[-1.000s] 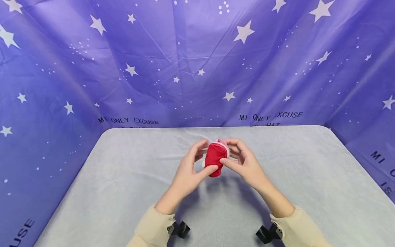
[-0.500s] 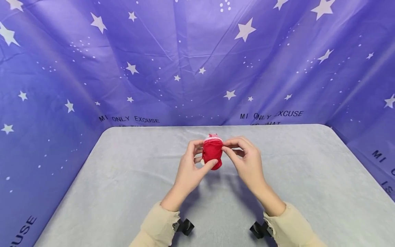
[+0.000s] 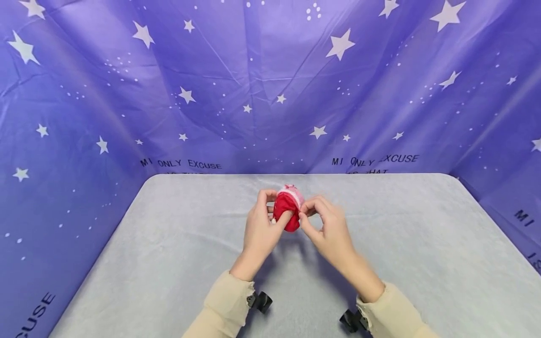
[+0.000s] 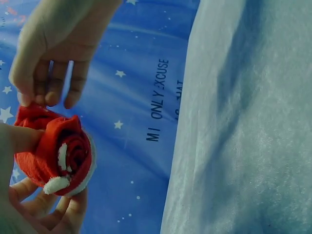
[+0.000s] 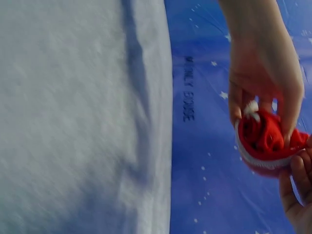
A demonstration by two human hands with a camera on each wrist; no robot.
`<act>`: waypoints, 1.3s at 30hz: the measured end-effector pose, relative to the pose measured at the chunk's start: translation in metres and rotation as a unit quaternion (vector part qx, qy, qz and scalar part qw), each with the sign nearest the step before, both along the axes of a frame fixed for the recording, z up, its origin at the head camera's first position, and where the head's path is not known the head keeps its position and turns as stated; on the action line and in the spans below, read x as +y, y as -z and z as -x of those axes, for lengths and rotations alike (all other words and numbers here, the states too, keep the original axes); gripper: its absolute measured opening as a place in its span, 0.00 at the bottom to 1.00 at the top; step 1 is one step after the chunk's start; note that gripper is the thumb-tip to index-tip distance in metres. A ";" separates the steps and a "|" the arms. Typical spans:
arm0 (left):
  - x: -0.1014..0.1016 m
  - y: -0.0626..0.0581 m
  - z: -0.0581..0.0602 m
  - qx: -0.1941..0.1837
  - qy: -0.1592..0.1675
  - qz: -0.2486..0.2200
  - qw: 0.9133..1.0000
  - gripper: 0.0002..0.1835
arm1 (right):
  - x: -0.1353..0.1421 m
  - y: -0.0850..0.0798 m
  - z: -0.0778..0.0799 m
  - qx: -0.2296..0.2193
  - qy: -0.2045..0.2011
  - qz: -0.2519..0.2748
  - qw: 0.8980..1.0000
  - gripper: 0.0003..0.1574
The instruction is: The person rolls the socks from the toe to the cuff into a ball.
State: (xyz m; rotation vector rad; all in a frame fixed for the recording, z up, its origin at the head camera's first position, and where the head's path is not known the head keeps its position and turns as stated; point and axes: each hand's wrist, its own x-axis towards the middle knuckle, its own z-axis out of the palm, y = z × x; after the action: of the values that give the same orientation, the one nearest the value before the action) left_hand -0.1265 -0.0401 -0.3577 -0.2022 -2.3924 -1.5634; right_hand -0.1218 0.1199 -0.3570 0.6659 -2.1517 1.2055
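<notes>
A small rolled bundle of red cloth (image 3: 284, 202) with white trim and a pinkish top is held above the table. My left hand (image 3: 259, 232) grips it from the left, thumb pressing into the red front and fingers behind. At its right edge, my right hand (image 3: 331, 230) pinches a bit of the cloth between thumb and fingertips. In the left wrist view the coiled end of the red bundle (image 4: 34, 163) shows, a white piece sticking out. The right wrist view has the bundle (image 5: 265, 134) with a white band round its rim.
A grey cloth-covered table (image 3: 177, 263) lies under both hands. Behind and beside it hangs a purple-blue curtain (image 3: 220, 56) with white stars and black lettering. Black wrist mounts (image 3: 264, 303) jut inward from the beige sleeves (image 3: 224, 300).
The right thumb has left the bundle's front, and the right hand now pinches its right edge, slightly lower than half a second ago. The bundle has tilted, and the left thumb presses higher on it.
</notes>
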 end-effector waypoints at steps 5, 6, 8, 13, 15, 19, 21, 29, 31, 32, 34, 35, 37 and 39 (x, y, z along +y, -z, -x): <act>-0.001 0.004 -0.002 -0.019 0.005 0.001 1.000 0.25 | -0.002 0.006 -0.003 -0.029 0.022 0.007 0.999 0.06; -0.002 0.004 -0.004 -0.023 0.008 -0.006 1.000 0.26 | -0.002 0.006 -0.003 -0.041 0.025 0.013 0.999 0.07; -0.004 0.004 -0.006 -0.031 0.019 -0.024 0.999 0.29 | -0.002 0.007 -0.002 -0.065 0.027 0.020 0.997 0.09; -0.005 0.000 -0.005 -0.024 0.061 -0.068 0.996 0.28 | 0.003 0.006 0.001 -0.055 0.043 0.010 0.997 0.10; -0.003 -0.002 -0.004 -0.021 0.066 -0.078 0.995 0.25 | 0.005 0.005 0.002 -0.027 0.053 -0.005 0.998 0.10; -0.001 -0.001 -0.001 -0.022 0.038 -0.071 0.997 0.19 | 0.005 0.004 0.001 0.015 0.037 -0.037 0.999 0.07; 0.000 0.001 0.000 -0.021 0.015 -0.056 0.998 0.18 | 0.004 0.004 0.000 0.031 0.015 -0.048 0.998 0.06; -0.002 0.007 0.002 -0.035 0.021 -0.066 0.997 0.17 | 0.003 0.012 -0.006 0.025 -0.011 -0.049 0.998 0.06; -0.002 0.008 0.001 -0.049 0.045 -0.096 0.993 0.19 | 0.004 0.013 -0.005 -0.026 0.007 -0.025 0.999 0.08; -0.003 0.008 0.001 -0.056 0.053 -0.108 0.991 0.19 | 0.005 0.013 -0.004 -0.056 0.013 -0.015 0.998 0.09; -0.004 0.008 0.000 -0.067 0.062 -0.122 0.988 0.20 | 0.007 0.013 -0.002 -0.117 0.018 0.003 0.993 0.08; -0.005 0.008 0.000 -0.070 0.068 -0.131 0.987 0.21 | 0.008 0.013 -0.002 -0.144 0.019 0.011 0.989 0.07; -0.007 0.006 -0.001 -0.075 0.084 -0.132 0.985 0.22 | 0.010 0.012 0.000 -0.174 0.024 0.022 0.984 0.04; -0.007 0.005 -0.002 -0.079 0.108 -0.128 0.983 0.25 | 0.011 0.011 0.002 -0.180 0.031 0.034 0.983 0.03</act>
State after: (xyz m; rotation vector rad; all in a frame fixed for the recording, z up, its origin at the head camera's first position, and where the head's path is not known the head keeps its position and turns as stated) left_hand -0.1247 -0.0473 -0.3632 -0.3026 -2.3149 -2.0391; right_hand -0.1236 0.1313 -0.3683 0.3683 -2.3894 1.4480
